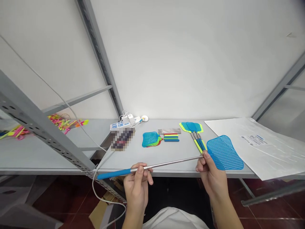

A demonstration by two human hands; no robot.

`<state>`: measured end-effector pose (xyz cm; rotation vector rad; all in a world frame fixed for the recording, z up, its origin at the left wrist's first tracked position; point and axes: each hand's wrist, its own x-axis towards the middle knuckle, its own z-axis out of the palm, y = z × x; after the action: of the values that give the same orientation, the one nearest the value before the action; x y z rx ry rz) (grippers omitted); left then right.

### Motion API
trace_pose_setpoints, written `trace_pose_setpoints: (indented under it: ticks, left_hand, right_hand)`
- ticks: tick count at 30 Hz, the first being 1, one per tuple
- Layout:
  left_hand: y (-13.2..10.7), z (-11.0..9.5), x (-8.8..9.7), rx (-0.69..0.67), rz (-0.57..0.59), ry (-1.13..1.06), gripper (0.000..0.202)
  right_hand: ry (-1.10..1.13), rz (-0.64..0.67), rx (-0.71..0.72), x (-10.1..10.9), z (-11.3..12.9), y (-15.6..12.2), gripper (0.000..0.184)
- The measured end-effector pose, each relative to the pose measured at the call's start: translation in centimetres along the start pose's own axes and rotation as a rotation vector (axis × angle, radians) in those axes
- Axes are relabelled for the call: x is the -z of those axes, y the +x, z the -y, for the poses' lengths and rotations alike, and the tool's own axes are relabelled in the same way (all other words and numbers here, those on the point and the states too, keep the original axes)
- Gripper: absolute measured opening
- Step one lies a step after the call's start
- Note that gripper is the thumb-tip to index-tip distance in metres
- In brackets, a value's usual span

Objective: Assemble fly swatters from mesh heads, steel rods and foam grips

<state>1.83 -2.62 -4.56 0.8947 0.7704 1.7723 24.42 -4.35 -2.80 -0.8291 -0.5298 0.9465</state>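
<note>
A fly swatter (225, 153) with a blue mesh head, a long metal rod and a blue handle spans both my hands above the shelf's front edge. My left hand (138, 183) pinches the rod just beside the blue handle. At the other end, my right hand (211, 175) grips the rod close to the mesh head. Behind them lie a stack of loose swatter heads (150, 139), blue on top with green and red below. Beside it are several metal rods (169, 130) and several coloured handles (171, 140). Assembled swatters (192, 127) with blue and yellow-green heads lie near my right hand.
A white package (238, 136) with a label covers the right side of the shelf. At the back left sits a power strip (122, 124) with plugs; a white cable (95, 187) hangs over the edge. Metal posts (100, 51) frame the shelf. Colourful strips (63, 122) lie far left.
</note>
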Motion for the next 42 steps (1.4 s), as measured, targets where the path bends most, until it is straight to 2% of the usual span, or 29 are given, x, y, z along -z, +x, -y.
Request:
trace_pose_setpoints:
  ticks: [3, 5, 8, 10, 12, 14, 17, 19, 22, 25, 27, 30, 32, 34, 37, 39, 42]
  left_hand:
    - [-0.8, 0.2, -0.8, -0.021, -0.068, -0.037, 0.02]
    - [-1.6, 0.9, -1.6, 0.026, -0.016, -0.066, 0.02]
    - [-2.8, 2.4, -2.4, 0.166, 0.12, -0.091, 0.023]
    - [-2.9, 3.0, -2.4, 0.206, 0.125, -0.09, 0.026]
    - [-2.5, 3.0, -1.8, 0.198, 0.073, -0.074, 0.025]
    - [-1.4, 2.5, -0.9, 0.174, -0.015, -0.078, 0.025]
    - [0.5, 1.2, 0.7, 0.15, -0.189, -0.117, 0.027]
    - [1.8, 0.4, 1.3, 0.152, -0.261, -0.123, 0.026]
    - [3.3, 0.1, 1.1, 0.118, -0.328, -0.116, 0.026]
    - [4.3, 1.0, -0.1, 0.055, -0.392, -0.12, 0.027]
    - [4.6, 2.0, -1.2, 0.106, -0.38, -0.125, 0.029]
    - [4.3, 3.6, -2.8, 0.265, -0.295, -0.144, 0.034]
    - [4.1, 4.2, -3.7, 0.321, -0.284, -0.154, 0.037]
    - [3.9, 4.7, -4.2, 0.355, -0.289, -0.141, 0.038]
    - [3.9, 5.1, -4.5, 0.421, -0.237, -0.117, 0.039]
    - [4.1, 5.2, -4.4, 0.438, -0.229, -0.122, 0.04]
    - [5.1, 4.5, -3.6, 0.412, -0.305, -0.137, 0.04]
  right_hand:
    - [0.034, 0.044, -0.078, -0.4, -1.0, -0.6, 0.022]
    - [0.046, 0.076, -0.119, -1.0, -2.3, -1.4, 0.023]
    - [0.025, 0.187, -0.169, -1.6, -4.5, -2.8, 0.022]
    - [-0.01, 0.248, -0.173, -1.6, -5.5, -3.4, 0.023]
    - [-0.058, 0.267, -0.163, -1.4, -5.9, -3.3, 0.023]
    - [-0.073, 0.201, -0.133, -1.0, -5.6, -2.4, 0.024]
    - [-0.021, -0.008, -0.047, -0.5, -4.2, 0.1, 0.023]
    - [0.005, -0.077, -0.03, -0.3, -3.4, 2.0, 0.023]
    - [0.021, -0.105, -0.051, -0.7, -2.9, 4.2, 0.025]
    - [0.029, -0.134, -0.054, -2.0, -3.6, 5.1, 0.025]
    - [-0.005, -0.098, -0.084, -3.1, -4.6, 5.1, 0.024]
    - [-0.076, 0.084, -0.201, -4.7, -6.3, 4.4, 0.029]
    - [-0.116, 0.177, -0.252, -5.3, -7.3, 3.9, 0.03]
    - [-0.183, 0.247, -0.283, -5.3, -8.0, 3.9, 0.029]
    - [-0.299, 0.353, -0.321, -4.4, -8.2, 4.8, 0.03]
    - [-0.38, 0.367, -0.286, -3.5, -7.8, 5.6, 0.03]
    - [-0.389, 0.241, -0.195, -2.2, -6.6, 6.7, 0.03]
